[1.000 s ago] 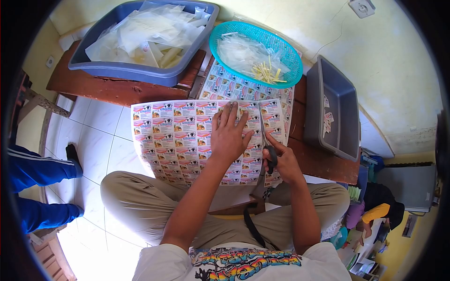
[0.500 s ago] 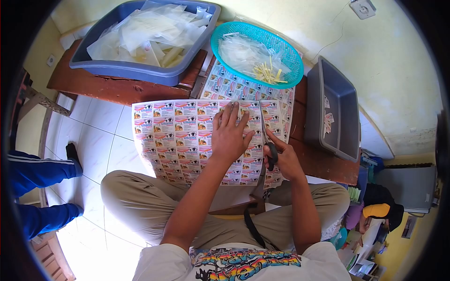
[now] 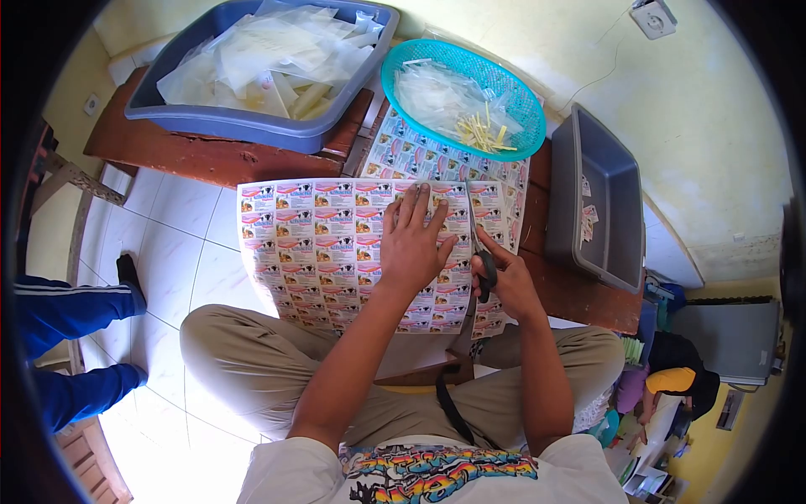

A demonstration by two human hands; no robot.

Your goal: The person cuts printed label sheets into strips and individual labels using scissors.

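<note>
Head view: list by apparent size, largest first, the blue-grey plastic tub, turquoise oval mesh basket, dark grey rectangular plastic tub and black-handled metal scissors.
1. Blue-grey plastic tub
2. Turquoise oval mesh basket and dark grey rectangular plastic tub: too alike to rank
3. Black-handled metal scissors

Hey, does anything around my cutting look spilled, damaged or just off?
The wall has a thin, crack-like line below the socket, and the bench edge under the blue tub looks rough and chipped. The slit in the printed sheet leads to the scissors, so it looks deliberate. I see no spill.
</note>
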